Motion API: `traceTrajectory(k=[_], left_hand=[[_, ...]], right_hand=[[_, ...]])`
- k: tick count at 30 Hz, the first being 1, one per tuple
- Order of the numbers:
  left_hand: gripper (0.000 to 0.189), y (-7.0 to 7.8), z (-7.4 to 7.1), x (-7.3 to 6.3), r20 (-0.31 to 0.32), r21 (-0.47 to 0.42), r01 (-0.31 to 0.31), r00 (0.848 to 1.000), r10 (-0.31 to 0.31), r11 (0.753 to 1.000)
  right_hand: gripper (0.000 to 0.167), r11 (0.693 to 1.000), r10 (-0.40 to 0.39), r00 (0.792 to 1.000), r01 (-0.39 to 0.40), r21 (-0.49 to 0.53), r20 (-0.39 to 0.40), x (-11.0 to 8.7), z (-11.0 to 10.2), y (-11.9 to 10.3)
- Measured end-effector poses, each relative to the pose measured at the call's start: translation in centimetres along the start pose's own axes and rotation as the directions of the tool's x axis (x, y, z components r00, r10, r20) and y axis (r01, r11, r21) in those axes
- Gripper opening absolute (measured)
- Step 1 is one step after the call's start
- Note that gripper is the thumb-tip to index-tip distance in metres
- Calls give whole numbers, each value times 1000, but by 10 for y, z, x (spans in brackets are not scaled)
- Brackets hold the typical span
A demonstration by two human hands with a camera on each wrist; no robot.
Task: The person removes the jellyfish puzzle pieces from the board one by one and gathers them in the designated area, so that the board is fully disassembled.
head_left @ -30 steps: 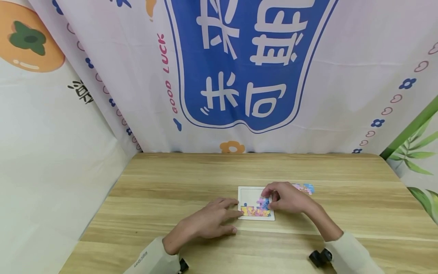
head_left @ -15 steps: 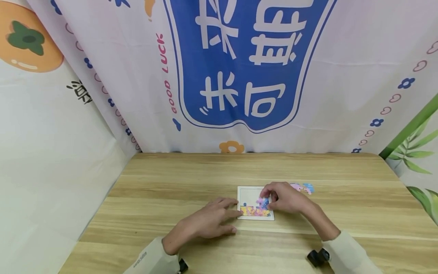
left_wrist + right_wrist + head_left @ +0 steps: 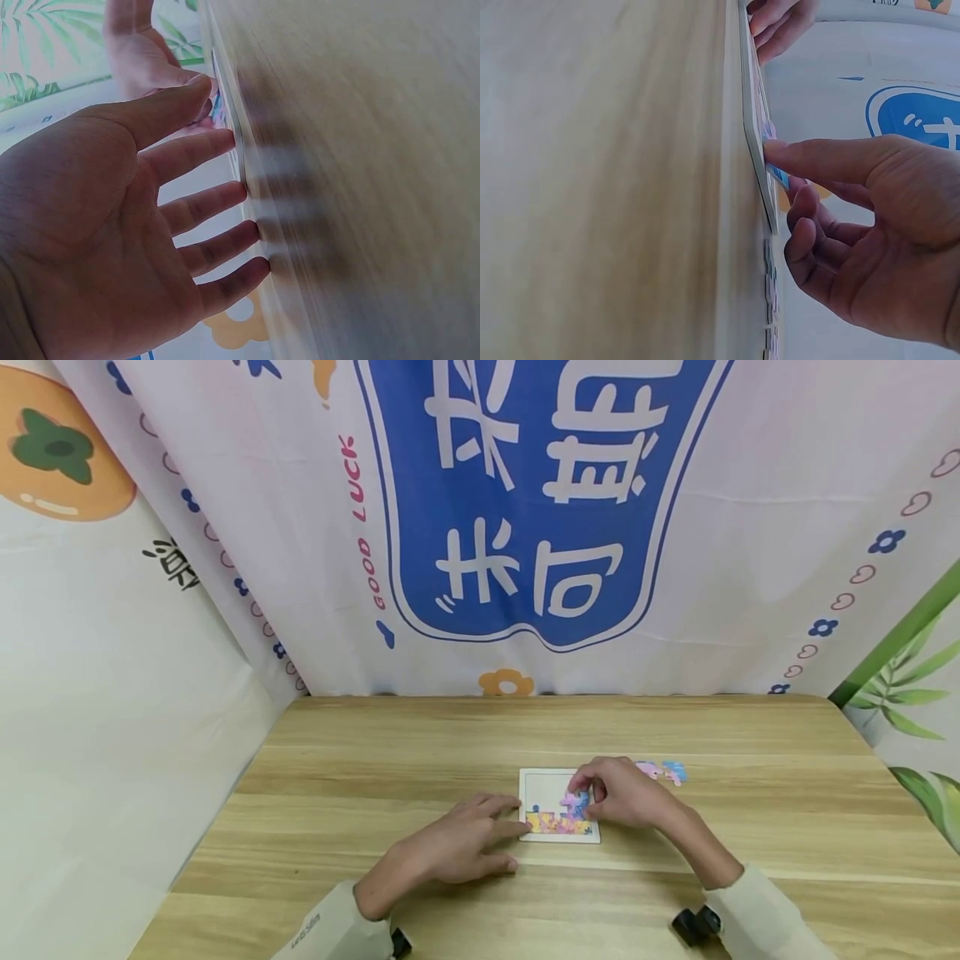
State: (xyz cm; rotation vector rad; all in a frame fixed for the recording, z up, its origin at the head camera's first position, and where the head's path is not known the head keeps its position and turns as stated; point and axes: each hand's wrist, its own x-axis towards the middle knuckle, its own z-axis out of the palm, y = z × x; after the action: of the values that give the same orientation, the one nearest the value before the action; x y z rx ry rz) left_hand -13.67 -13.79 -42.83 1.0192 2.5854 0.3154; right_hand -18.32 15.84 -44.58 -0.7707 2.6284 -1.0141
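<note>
The right hand (image 3: 628, 792) pinched a blue puzzle piece (image 3: 779, 175) at the white tray (image 3: 545, 787)'s right side. The left hand (image 3: 467, 840) touched its left edge, fingers straight. I guessed fitting the piece needed a soft push next.

Pink capitals "GOOD LUCK" (image 3: 360, 522) climb sideways up the white curtain (image 3: 750, 527), beyond and to the left of the left fingers (image 3: 202, 154). Straight beyond these and the right fingers (image 3: 804, 244), the curtain's blue panel (image 3: 534, 510) bears large white characters, 未来可期, also turned sideways. Black writing (image 3: 174, 564) on the pale cloth (image 3: 112, 710) farther left and small lettering (image 3: 306, 929) on the sleeve (image 3: 341, 922) behind the left fingers cannot be read surely.
</note>
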Motion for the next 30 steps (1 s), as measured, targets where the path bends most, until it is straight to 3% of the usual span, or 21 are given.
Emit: traceTrajectory(k=[7,12,19,30], left_hand=[[53,-1,1,0,0,4,-7,1000,7,1000],[53,-3,2,0,0,0,-4,1000,4,1000],[53,-3,2,0,-3,-3,-6,1000,6,1000],[53,-3,3,-1,-3,15,-11,1000,11,1000]], right_hand=[[23,1000,20,1000,-20,-14,-9,-1,0,-3],[18,1000,-6,1000,6,-4,-13,-2,-1,-2],[17,999,-9,1000,10,48,-24,-1,-6,6],[14,989,64,997,-58,134,-37,-15,-21,16]])
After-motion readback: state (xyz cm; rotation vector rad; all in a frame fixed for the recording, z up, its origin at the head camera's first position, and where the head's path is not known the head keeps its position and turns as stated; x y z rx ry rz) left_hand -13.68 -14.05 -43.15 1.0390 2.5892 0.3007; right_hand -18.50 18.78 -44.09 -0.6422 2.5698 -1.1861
